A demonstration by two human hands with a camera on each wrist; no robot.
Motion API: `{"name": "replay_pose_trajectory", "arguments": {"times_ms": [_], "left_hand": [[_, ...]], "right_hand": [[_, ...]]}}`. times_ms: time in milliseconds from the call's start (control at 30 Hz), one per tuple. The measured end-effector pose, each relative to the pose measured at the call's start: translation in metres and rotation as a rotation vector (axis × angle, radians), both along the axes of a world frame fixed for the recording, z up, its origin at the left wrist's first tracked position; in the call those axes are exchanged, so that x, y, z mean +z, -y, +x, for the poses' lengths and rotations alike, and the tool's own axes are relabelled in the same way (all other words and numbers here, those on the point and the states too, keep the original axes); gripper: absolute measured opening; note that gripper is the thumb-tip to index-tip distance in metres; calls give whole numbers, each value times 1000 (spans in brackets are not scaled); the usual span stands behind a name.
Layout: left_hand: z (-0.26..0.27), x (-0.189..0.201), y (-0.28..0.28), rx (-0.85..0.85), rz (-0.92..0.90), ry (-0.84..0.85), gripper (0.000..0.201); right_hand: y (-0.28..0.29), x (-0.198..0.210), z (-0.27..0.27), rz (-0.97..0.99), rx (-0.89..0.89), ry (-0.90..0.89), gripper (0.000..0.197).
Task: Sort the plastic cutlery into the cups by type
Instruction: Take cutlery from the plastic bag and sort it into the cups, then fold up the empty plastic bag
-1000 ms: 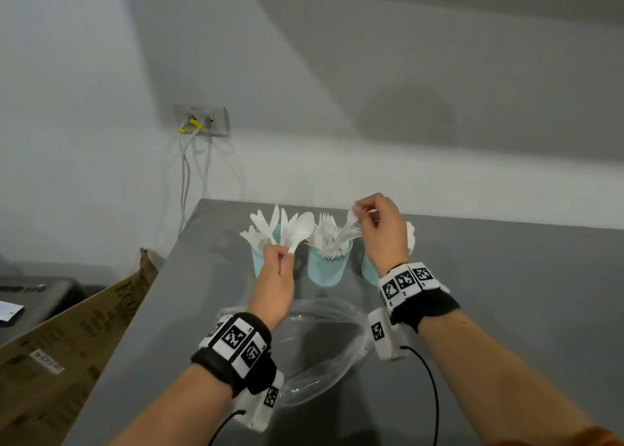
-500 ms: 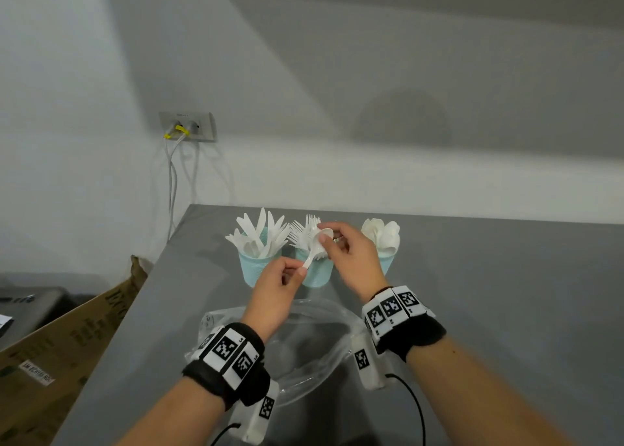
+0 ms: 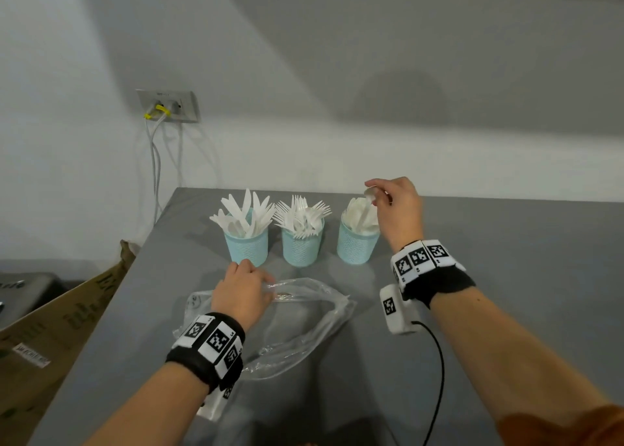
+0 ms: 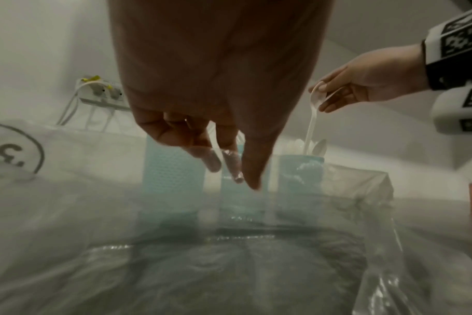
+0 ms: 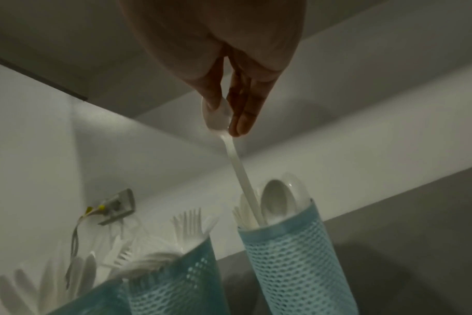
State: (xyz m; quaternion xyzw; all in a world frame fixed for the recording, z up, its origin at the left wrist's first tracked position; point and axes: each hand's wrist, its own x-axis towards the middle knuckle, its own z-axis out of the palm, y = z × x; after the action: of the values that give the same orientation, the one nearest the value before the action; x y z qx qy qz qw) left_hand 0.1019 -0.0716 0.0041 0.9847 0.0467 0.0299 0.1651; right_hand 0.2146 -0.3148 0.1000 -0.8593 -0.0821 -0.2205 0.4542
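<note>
A grey table (image 3: pixel 506 276) was set against a white wall, with a socket plate (image 3: pixel 170 105) and a cardboard box (image 3: pixel 60 317) to the left. A white spoon (image 5: pixel 233 157) was pinched by its bowl in the right hand (image 3: pixel 398 209), handle down in the right cup (image 3: pixel 356 244). A clear plastic bag (image 3: pixel 304 314) was gripped by the left hand (image 3: pixel 241 293)

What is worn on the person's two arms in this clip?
Both forearms are bare. Each wrist carries a black band with white square-code tags and a small white tagged camera box beneath, a black cable trailing from the right one. An orange sleeve edge shows lower right.
</note>
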Motion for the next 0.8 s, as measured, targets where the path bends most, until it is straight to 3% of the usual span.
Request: {"name": "replay_pose_trajectory", "arguments": {"times_ms": [100,167,267,367,500,600,667,733,800], "left_hand": [[4,2,6,-16,-88,52,16],[9,6,13,-10,-161,117,14],[13,10,22,-94,-254,153,23],[5,9,16,-155,-214,156,38],[-19,2,-9,139,-89,217,43],[-27,-5,-28,364,-186,11,55],[-27,-5,-38,406,-258,-192,40],[-29,-6,-43,399,-257,-282,23],[-30,-6,-44,383,-310,-254,21]], "right_hand": [[2,-18,2,-104,-21,-79,27],[5,-33,2,-284,-65,-114,26],[6,-49,-1,-588,-98,-185,28],[3,-55,-12,-702,-113,-178,32],[-1,-60,-41,-530,12,-140,40],[3,-83,-61,-558,76,-239,38],[8,-100,-67,-583,40,-394,26],[10,-105,-70,-471,-25,-592,1],[9,-107,-72,-365,-52,-642,21]]}}
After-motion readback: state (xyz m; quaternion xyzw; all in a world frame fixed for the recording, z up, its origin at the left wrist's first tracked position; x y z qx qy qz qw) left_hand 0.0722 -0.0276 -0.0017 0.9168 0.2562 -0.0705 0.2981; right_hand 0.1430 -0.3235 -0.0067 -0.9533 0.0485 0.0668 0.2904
